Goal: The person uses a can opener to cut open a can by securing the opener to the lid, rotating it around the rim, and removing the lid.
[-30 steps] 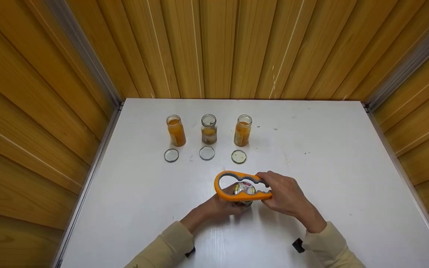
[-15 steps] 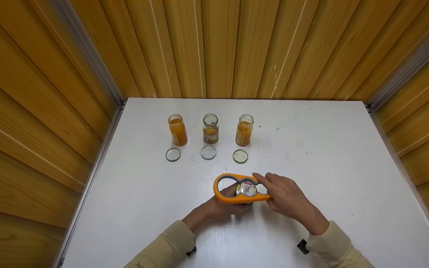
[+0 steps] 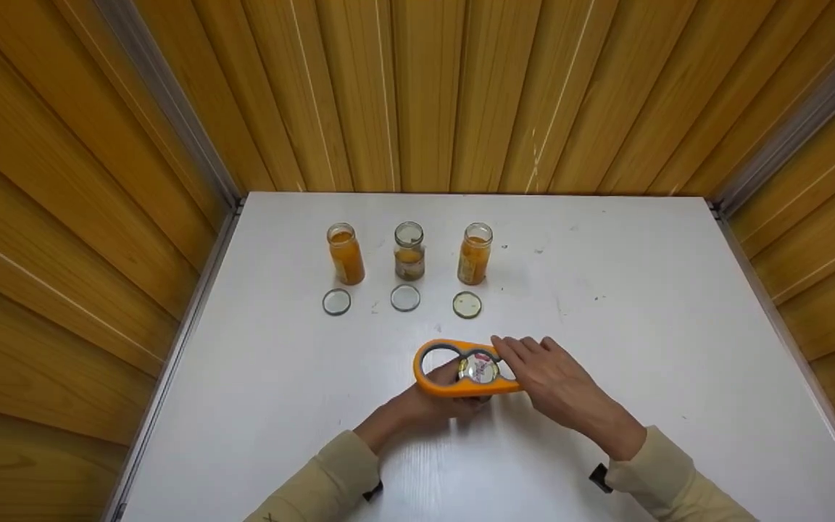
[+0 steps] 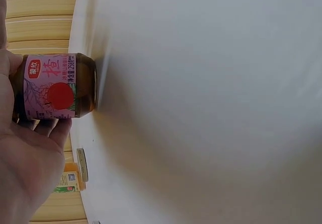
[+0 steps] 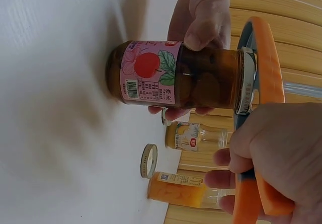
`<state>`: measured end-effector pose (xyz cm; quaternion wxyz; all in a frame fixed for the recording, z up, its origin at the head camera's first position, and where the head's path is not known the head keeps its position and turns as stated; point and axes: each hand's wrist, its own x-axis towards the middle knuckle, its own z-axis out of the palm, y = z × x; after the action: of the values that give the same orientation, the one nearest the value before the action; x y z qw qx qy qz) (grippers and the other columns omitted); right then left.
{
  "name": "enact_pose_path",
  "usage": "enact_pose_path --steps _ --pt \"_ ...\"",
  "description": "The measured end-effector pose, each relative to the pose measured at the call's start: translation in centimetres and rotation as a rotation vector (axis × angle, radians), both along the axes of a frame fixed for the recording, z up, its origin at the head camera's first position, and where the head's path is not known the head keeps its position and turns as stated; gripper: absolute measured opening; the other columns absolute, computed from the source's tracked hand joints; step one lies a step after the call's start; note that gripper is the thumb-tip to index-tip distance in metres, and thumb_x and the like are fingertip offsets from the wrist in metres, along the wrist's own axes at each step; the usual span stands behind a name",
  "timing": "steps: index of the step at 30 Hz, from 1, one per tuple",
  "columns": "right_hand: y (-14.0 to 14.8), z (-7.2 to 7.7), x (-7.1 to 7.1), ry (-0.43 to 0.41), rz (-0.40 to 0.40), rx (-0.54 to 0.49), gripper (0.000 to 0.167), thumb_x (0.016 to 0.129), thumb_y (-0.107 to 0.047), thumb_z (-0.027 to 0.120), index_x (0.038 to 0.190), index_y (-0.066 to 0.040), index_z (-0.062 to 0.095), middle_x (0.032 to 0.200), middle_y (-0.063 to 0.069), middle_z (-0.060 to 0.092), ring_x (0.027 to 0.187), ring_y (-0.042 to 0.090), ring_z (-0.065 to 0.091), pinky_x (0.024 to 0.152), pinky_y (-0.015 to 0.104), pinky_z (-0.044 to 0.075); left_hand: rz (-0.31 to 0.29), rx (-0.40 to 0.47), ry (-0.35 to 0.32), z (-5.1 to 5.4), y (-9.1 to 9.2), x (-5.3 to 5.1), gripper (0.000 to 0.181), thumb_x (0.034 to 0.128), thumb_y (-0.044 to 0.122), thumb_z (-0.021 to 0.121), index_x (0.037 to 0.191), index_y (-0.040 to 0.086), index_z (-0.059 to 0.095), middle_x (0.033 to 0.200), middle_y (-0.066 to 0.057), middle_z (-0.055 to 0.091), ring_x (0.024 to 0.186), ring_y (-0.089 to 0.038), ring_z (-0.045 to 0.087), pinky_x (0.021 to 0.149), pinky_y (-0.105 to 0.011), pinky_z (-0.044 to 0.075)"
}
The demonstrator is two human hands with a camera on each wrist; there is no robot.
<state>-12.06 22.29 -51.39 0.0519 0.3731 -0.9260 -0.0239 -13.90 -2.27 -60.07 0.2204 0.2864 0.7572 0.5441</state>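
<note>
A glass jar (image 5: 211,78) of dark fruit with a pink label stands on the white table. My left hand (image 3: 435,402) grips it around its side, thumb on one face and fingers on the other. On top sits a printed metal lid (image 3: 478,367). An orange and grey jar opener (image 3: 454,390) lies level across the lid, its middle notches around it. At the opener's right end, my right hand (image 3: 566,388) squeezes both handles together. In the left wrist view the label (image 4: 50,86) shows a red fruit, and the jar's top is hidden.
Three uncovered glass jars stand in a row farther back: a left jar (image 3: 346,261) and right jar (image 3: 473,262) of orange contents, and a partly filled middle jar (image 3: 409,267). Before them lie a left lid (image 3: 336,301), middle lid (image 3: 405,298) and right lid (image 3: 467,305).
The opener's handles have come together and its notches have closed around the lid. My right hand has wrapped farther over the handles. The left hand and jar have stayed nearly in place.
</note>
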Motion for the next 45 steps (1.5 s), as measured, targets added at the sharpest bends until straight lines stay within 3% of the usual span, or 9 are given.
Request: enact_pose_path --steps 7,13,16,20,27,33,39,42,45 --pt "-0.5 0.8 0.4 -0.017 0.001 0.097 0.084 0.085 -0.007 0.083 0.157 -0.002 0.039 0.157 0.016 0.046 0.133 0.032 0.055 0.100 0.049 0.049 -0.010 0.031 -0.021 -0.2 -0.3 0.1 0.068 0.0938 0.018 0.078 0.152 0.029 0.045 0.144 0.013 0.055 0.129 -0.006 0.052 0.114 -0.031 0.040" --pt "-1.1 0.9 1.6 0.006 -0.056 0.158 0.094 0.078 -0.013 0.091 0.155 -0.001 0.039 0.150 0.019 0.051 0.119 0.033 0.057 0.089 0.046 0.049 -0.034 0.017 -0.017 0.1 0.0 0.0 0.067 0.0941 0.017 0.078 0.152 0.025 0.046 0.146 0.007 0.056 0.131 -0.008 0.052 0.115 -0.032 0.038" --pt "-1.4 0.9 2.3 0.008 -0.086 0.168 0.098 0.077 -0.012 0.092 0.155 0.003 0.036 0.154 0.023 0.046 0.124 0.036 0.057 0.091 0.049 0.051 -0.037 0.005 -0.031 0.3 0.1 -0.3 0.069 0.0940 0.020 0.078 0.154 0.022 0.044 0.149 0.005 0.054 0.133 -0.008 0.050 0.117 -0.033 0.035" --pt "-1.6 0.7 2.9 0.010 -0.124 0.150 0.100 0.076 -0.009 0.092 0.156 0.004 0.034 0.160 0.025 0.036 0.137 0.042 0.048 0.095 0.058 0.052 -0.029 0.001 -0.039 0.3 0.2 -0.3 0.073 0.0937 0.022 0.079 0.156 0.022 0.041 0.151 0.009 0.051 0.135 -0.005 0.048 0.119 -0.033 0.033" --pt "-1.5 0.4 3.2 0.002 -0.122 0.080 0.096 0.077 0.000 0.089 0.157 0.001 0.036 0.163 0.024 0.031 0.140 0.045 0.045 0.081 0.063 0.056 -0.030 0.044 -0.011 -0.1 0.0 0.5 0.076 0.0950 0.015 0.076 0.159 0.014 0.035 0.156 -0.003 0.047 0.142 -0.014 0.044 0.119 -0.034 0.033" --pt "-1.8 0.2 3.2 -0.050 -0.166 0.030 0.100 0.075 0.005 0.088 0.158 -0.002 0.034 0.165 0.025 0.027 0.142 0.048 0.040 0.086 0.065 0.054 0.015 0.043 -0.071 -0.2 0.0 1.3 0.079 0.0973 0.020 0.074 0.162 0.020 0.029 0.160 0.008 0.039 0.146 -0.011 0.037 0.121 -0.036 0.029" --pt "-1.9 -0.5 3.3 0.024 -0.190 -0.034 0.095 0.074 0.003 0.090 0.155 -0.005 0.040 0.147 0.032 0.046 0.117 0.046 0.059 0.083 0.053 0.053 0.101 0.062 -0.065 -0.4 0.5 2.3 0.079 0.0966 0.022 0.075 0.161 0.021 0.030 0.159 0.010 0.040 0.144 -0.010 0.039 0.120 -0.037 0.031" --pt "-2.2 -0.8 3.2 0.054 -0.219 -0.033 0.091 0.077 -0.001 0.090 0.154 -0.008 0.041 0.126 0.026 0.058 0.098 0.039 0.060 0.078 0.047 0.049 0.140 0.072 -0.043 -0.4 0.6 2.6 0.079 0.0945 0.019 0.076 0.160 0.021 0.032 0.157 0.010 0.043 0.141 -0.009 0.042 0.118 -0.036 0.034" --pt "-2.8 -1.0 3.5 0.036 -0.275 -0.024 0.091 0.078 -0.004 0.090 0.154 -0.009 0.041 0.107 0.020 0.058 0.089 0.035 0.058 0.076 0.044 0.048 0.175 0.081 -0.036 -0.6 0.8 2.9 0.080 0.0930 0.017 0.077 0.160 0.017 0.033 0.156 0.006 0.044 0.139 -0.011 0.044 0.116 -0.035 0.037"
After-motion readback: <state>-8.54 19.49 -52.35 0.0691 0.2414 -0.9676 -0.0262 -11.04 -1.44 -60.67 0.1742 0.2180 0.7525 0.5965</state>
